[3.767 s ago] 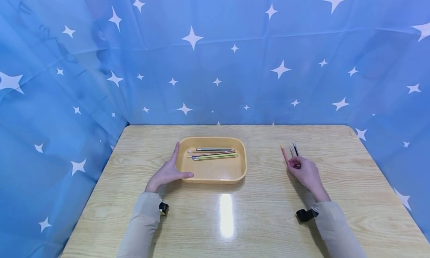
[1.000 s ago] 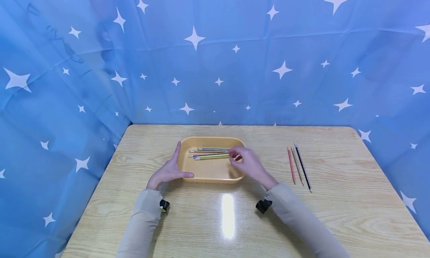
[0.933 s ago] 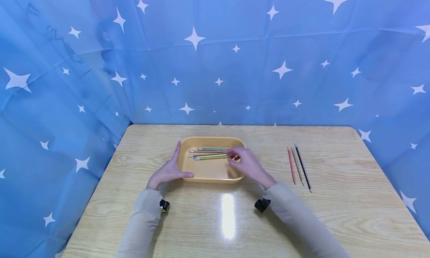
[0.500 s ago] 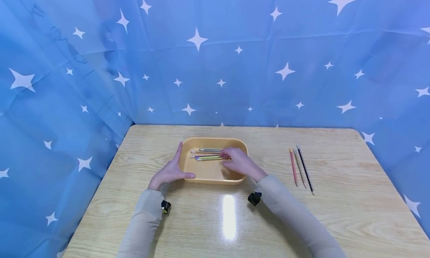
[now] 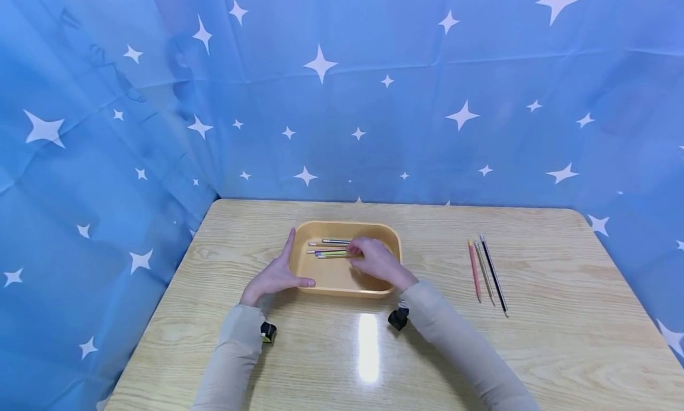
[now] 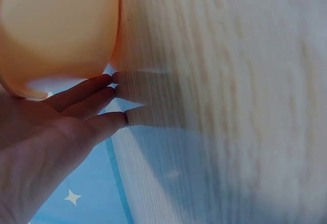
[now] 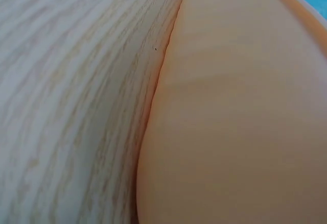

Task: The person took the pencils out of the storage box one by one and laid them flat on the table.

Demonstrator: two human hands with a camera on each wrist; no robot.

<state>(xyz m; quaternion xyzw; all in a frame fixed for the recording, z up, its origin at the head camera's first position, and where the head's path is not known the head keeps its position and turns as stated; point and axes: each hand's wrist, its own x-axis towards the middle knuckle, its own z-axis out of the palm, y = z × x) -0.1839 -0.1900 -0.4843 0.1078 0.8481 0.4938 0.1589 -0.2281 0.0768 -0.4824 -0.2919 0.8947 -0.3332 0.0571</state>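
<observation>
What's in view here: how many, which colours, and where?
Tabletop: one, pale wood-grain, across the foreground
Tray: one, light orange, on the tabletop
Pencils in tray: at least four, mixed colours, partly hidden
Loose pencils: three, pink, gold-brown and black, right of tray
Star-print curtain: count unclear, blue and white, behind tabletop
Wrist cameras: two, black, one per wrist
Sleeves: two, pale grey, both arms
Left hand: one, bare, at tray's left end
Right hand: one, bare, over tray pencils
</observation>
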